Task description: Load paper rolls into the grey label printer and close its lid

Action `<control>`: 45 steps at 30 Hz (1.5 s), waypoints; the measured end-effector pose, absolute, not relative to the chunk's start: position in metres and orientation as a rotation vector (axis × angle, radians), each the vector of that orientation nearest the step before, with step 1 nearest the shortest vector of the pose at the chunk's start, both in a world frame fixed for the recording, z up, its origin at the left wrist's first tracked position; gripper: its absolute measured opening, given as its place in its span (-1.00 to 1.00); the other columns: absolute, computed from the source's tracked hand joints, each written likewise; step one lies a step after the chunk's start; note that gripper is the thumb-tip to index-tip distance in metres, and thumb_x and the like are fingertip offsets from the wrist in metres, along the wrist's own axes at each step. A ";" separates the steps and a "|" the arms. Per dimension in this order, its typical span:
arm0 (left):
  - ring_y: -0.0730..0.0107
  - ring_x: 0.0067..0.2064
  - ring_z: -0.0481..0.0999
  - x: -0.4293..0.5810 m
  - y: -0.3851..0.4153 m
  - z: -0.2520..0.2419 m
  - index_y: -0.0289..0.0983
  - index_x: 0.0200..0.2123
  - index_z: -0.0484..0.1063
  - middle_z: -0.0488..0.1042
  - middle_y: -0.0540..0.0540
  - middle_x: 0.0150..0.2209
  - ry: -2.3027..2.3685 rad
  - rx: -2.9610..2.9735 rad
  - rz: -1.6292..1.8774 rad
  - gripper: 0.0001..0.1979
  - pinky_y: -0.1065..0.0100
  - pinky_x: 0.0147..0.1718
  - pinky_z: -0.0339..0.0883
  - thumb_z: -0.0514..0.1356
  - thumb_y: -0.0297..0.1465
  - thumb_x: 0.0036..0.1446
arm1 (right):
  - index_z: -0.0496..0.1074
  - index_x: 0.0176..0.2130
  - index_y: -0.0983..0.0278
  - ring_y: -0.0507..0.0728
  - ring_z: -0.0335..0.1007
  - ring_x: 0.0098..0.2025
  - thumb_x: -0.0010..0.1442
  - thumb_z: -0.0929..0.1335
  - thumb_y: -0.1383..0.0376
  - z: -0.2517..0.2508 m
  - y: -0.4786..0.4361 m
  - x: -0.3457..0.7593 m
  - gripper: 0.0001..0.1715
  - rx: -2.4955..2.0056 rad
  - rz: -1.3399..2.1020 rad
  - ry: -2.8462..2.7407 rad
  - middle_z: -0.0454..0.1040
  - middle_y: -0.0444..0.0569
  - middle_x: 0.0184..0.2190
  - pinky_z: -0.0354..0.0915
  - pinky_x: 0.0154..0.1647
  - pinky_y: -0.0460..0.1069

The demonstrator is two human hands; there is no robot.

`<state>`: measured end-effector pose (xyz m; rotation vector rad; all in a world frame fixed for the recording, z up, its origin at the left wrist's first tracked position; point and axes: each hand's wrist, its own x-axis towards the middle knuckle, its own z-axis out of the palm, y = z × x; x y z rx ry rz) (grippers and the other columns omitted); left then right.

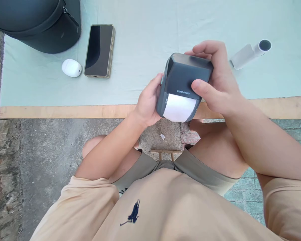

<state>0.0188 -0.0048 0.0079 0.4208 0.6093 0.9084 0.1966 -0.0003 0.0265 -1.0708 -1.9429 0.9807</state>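
A dark grey label printer (189, 73) marked NIIMBOT is held up over the table's near edge, tilted so its top and front show. White label paper (180, 107) sticks out from its lower front. My left hand (149, 102) supports the printer's left side and underside, with some fingers hidden behind it. My right hand (218, 78) grips the right side, its thumb across the lid near the lettering and its fingers curled around the far edge.
On the pale green cloth (145, 40) lie a black phone-like device (99, 50), a white oval case (71, 68) and a white handheld gadget (251, 55) at right. A black zippered case (45, 26) fills the far left corner. The wooden table edge (65, 112) runs across.
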 end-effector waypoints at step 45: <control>0.23 0.06 0.61 0.013 -0.010 0.000 -0.20 -0.12 0.48 0.62 0.02 -0.17 0.546 0.633 0.860 -0.80 0.36 -0.08 0.56 0.15 -0.27 0.26 | 0.33 -0.28 0.17 -0.10 0.23 -0.53 0.30 0.30 0.03 0.043 0.001 0.194 -0.72 -1.244 0.240 -1.493 0.29 -0.09 -0.18 0.26 -0.52 0.01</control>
